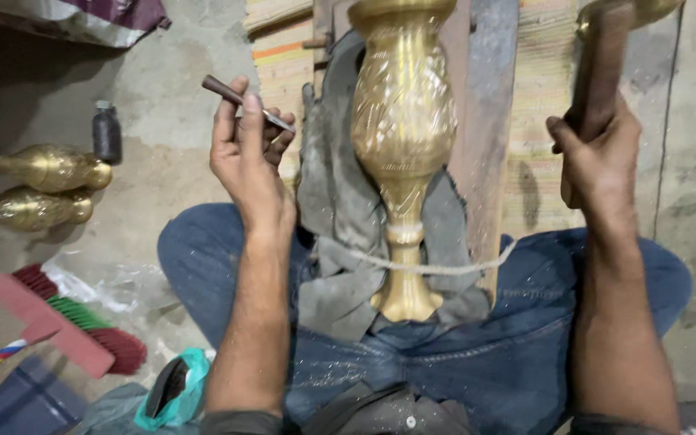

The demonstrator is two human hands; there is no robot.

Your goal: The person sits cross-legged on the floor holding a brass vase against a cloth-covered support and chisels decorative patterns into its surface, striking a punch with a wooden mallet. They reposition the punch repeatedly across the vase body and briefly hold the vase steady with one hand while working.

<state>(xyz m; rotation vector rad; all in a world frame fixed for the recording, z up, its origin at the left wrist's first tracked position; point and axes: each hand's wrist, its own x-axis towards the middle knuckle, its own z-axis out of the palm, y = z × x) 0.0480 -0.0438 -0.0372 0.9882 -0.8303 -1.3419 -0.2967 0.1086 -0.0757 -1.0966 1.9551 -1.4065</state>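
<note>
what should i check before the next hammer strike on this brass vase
1. Chisel gripped in left hand: ok, but its tip is off the vase.
2. Hammer held in right hand: ok, raised; its head is out of view.
3. Brass vase seated on the grey cloth: ok, lying lengthwise between the knees.
4. Cord across the vase stem: ok, in place; tightness cannot tell.
5. Chisel aimed at a marked spot: not ok, held aside.
6. Fingers away from the strike path: cannot tell.

Dim even light, soft shadows, motion blur
</note>
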